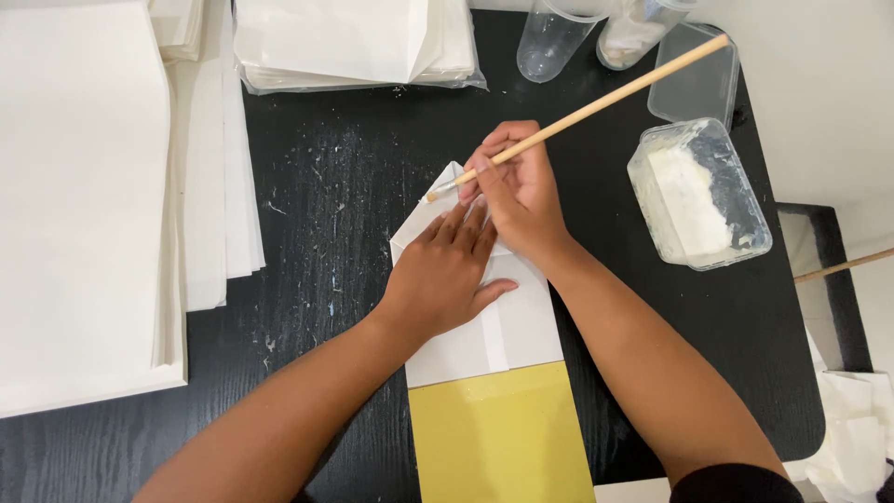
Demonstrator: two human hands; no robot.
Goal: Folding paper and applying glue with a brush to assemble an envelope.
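Note:
A folded white paper piece (517, 326) lies on a yellow sheet (498, 438) on the black table (326, 168). My left hand (447, 270) presses flat on the white paper, fingers spread toward its folded top. My right hand (517, 191) grips a long wooden-handled brush (596, 107), its tip touching the paper's upper corner near my left fingertips. The handle slants up to the right. A clear plastic tub of white paste (698, 191) stands to the right of my right hand.
Stacks of white paper (84, 196) fill the left side. A bagged bundle of white sheets (354, 42) lies at the top. Two clear cups (549, 37) and a tub lid (698, 79) stand at the back right. The table's right edge is near the tub.

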